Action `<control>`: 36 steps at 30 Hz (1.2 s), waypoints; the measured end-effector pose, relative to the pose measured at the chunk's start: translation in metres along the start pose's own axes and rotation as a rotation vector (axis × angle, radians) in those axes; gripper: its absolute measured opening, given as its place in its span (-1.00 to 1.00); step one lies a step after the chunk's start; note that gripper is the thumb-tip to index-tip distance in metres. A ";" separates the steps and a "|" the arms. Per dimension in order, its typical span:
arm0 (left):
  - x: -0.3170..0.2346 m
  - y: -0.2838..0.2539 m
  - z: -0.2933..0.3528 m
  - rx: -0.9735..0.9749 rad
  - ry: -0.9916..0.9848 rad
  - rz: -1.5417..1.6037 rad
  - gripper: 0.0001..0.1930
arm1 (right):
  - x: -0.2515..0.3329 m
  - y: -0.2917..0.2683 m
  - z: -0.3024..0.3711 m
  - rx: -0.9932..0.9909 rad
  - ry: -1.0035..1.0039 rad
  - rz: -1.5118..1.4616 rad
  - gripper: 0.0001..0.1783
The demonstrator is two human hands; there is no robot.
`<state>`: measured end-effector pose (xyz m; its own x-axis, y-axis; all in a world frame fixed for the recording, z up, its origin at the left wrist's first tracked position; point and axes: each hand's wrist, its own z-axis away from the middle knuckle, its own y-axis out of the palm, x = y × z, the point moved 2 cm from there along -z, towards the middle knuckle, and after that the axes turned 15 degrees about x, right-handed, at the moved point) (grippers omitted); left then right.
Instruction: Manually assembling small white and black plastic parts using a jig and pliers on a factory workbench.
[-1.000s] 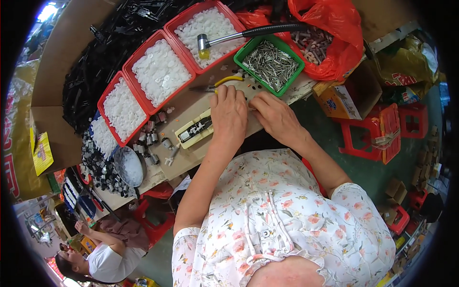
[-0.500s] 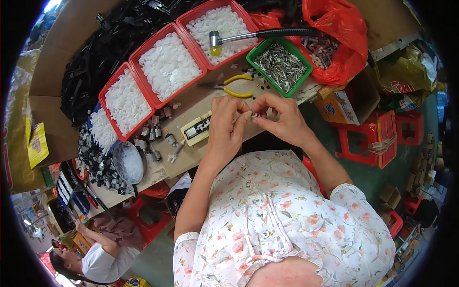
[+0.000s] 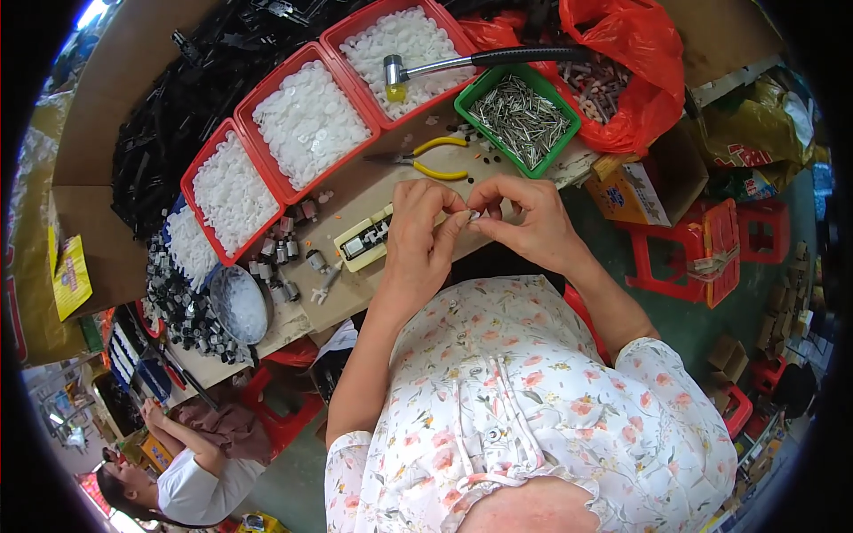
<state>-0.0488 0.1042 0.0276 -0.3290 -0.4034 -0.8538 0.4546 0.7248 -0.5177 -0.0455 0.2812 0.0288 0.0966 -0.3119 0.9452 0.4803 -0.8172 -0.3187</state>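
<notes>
Above the bench's near edge, my left hand (image 3: 419, 222) and my right hand (image 3: 530, 224) meet fingertip to fingertip. Both are closed in a pinch around a tiny white piece (image 3: 477, 214), whose shape is mostly hidden by the fingers. Just left of my left hand lies a cream-coloured holder (image 3: 362, 258) with a small silver and black motor assembly (image 3: 357, 243) in it; my hand covers its right end. Beyond my hands rest yellow-handled pliers (image 3: 435, 171), touched by neither hand.
Red trays (image 3: 290, 197) of white plastic parts stand at the back. A hammer (image 3: 498, 59) lies across one tray and a green tray (image 3: 541, 169) of metal pins. Small motors (image 3: 289, 289) and a bowl (image 3: 240, 306) sit at left. Red stools (image 3: 680, 258) stand right; another person (image 3: 195, 475) sits lower left.
My hands keep the same pinch, with only a slight shift of the fingers. The whole view has moved a little. At lower left, the other person's hands have risen slightly.
</notes>
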 end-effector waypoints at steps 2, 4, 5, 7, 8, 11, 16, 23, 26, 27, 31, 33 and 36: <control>-0.001 0.000 0.001 0.001 -0.003 0.017 -0.87 | -0.006 0.001 0.001 -0.033 -0.076 0.024 -0.78; 0.000 0.002 0.002 -0.002 -0.030 0.073 -0.89 | -0.008 0.001 0.000 -0.063 -0.153 0.044 -0.77; 0.001 0.002 0.003 -0.004 -0.031 0.073 -0.89 | -0.007 0.002 0.000 -0.075 -0.176 0.036 -0.78; 0.004 0.002 0.007 -0.037 -0.059 0.179 -0.85 | -0.002 0.004 0.001 -0.085 -0.199 0.032 -0.80; 0.006 0.002 0.009 -0.040 -0.058 0.180 -0.85 | 0.003 0.004 0.002 -0.071 -0.137 0.012 -0.81; 0.008 0.002 0.012 -0.049 -0.077 0.291 -0.85 | 0.002 0.006 0.002 -0.056 -0.076 -0.011 -0.81; 0.007 0.000 0.014 -0.093 -0.040 0.291 -0.86 | -0.007 0.013 0.002 -0.027 -0.095 -0.101 -0.79; 0.006 0.001 0.019 -0.128 -0.024 0.262 -0.85 | -0.015 0.020 0.003 -0.032 -0.078 -0.388 -0.82; 0.003 0.002 0.017 -0.128 -0.052 0.246 -0.85 | -0.016 0.019 0.005 -0.045 -0.102 -0.361 -0.82; 0.003 0.001 0.017 -0.135 -0.042 0.222 -0.84 | -0.016 0.018 0.005 -0.050 -0.123 -0.340 -0.83; -0.009 -0.001 0.014 -0.188 0.009 0.027 -0.88 | -0.020 0.018 0.005 -0.048 -0.141 -0.379 -0.83; -0.011 0.002 0.015 -0.228 0.045 -0.009 -0.92 | -0.020 0.017 0.004 -0.054 -0.168 -0.480 -0.83; -0.015 0.005 0.023 -0.285 0.043 0.025 -0.88 | -0.024 0.019 0.000 -0.061 -0.131 -0.684 -0.83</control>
<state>-0.0226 0.1008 0.0367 -0.3585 -0.3637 -0.8598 0.2143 0.8644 -0.4550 -0.0386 0.2731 0.0005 -0.1042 0.3402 0.9346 0.4214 -0.8360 0.3513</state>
